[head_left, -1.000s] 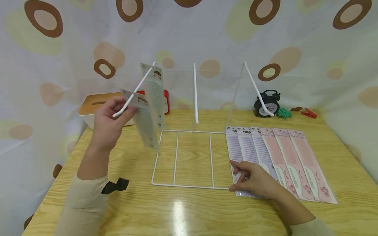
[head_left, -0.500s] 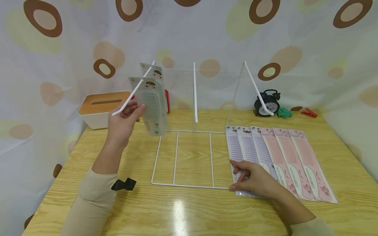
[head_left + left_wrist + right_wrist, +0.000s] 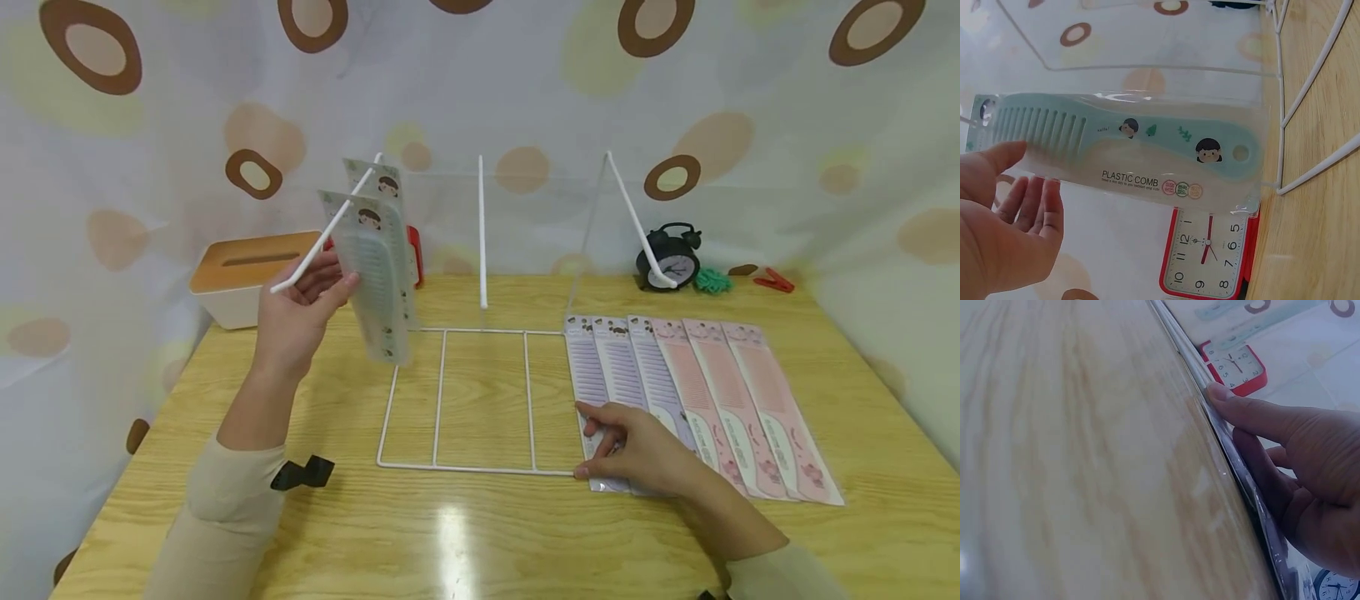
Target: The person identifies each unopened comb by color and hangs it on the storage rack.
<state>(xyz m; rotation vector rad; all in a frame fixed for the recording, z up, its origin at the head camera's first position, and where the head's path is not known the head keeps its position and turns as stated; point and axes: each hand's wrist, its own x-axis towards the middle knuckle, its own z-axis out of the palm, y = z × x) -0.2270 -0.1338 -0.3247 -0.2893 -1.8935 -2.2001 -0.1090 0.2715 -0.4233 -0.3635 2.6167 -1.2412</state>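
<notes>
My left hand holds the left edge of a green packaged plastic comb, thumb on its front, fingertips partly hidden at its edge. The left wrist view shows the comb's printed face. It hangs on the left arm of a white wire rack, in front of another green packaged comb. At the base's right front corner, my right hand holds the rack with thumb and index finger. Beside it lie overlapping purple comb packs and pink comb packs.
Behind the rack's left side stand a wood-topped tissue box and a red clock. A black alarm clock, green cord and red clip are at the back right. The rack's middle arm and right arm jut forward.
The front green comb pack has gone from tilted near the arm's tip to hanging farther back on it. My left hand has slid from the arm's tip to the pack's edge. My right hand stays put.
</notes>
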